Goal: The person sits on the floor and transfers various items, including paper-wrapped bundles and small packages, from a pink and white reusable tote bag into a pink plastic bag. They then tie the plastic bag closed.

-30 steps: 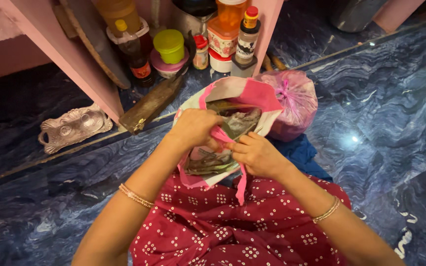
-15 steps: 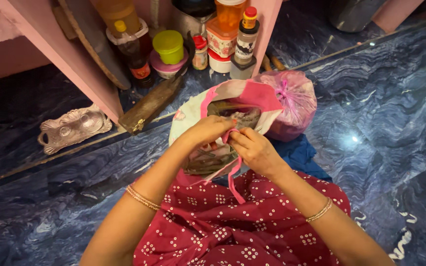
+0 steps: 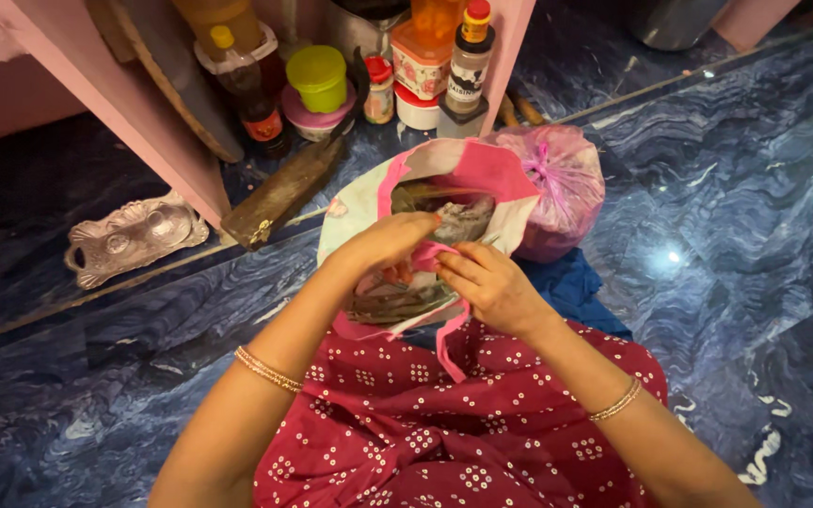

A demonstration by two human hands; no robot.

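Note:
A white cloth bag with pink trim (image 3: 482, 174) stands open on the floor in front of my lap, with crumpled grey-green contents inside. My left hand (image 3: 383, 243) and my right hand (image 3: 486, 282) meet over its mouth. Both pinch the bag's pink handle strap (image 3: 430, 256) between the fingers. A loose end of the strap hangs down over my red dotted dress (image 3: 425, 423). A gold bangle sits on each wrist.
A tied pink plastic bag (image 3: 565, 183) lies right of the cloth bag, over blue cloth (image 3: 571, 287). A pink shelf (image 3: 124, 103) behind holds bottles, jars and a yellow-lidded container (image 3: 319, 77). A silver tray (image 3: 129, 235) and a wooden board (image 3: 279, 193) rest on the blue marble floor.
My left hand has shifted up and right over the bag's mouth. Both hands have worked the pink strap closer together, and the bag's left side has spread out.

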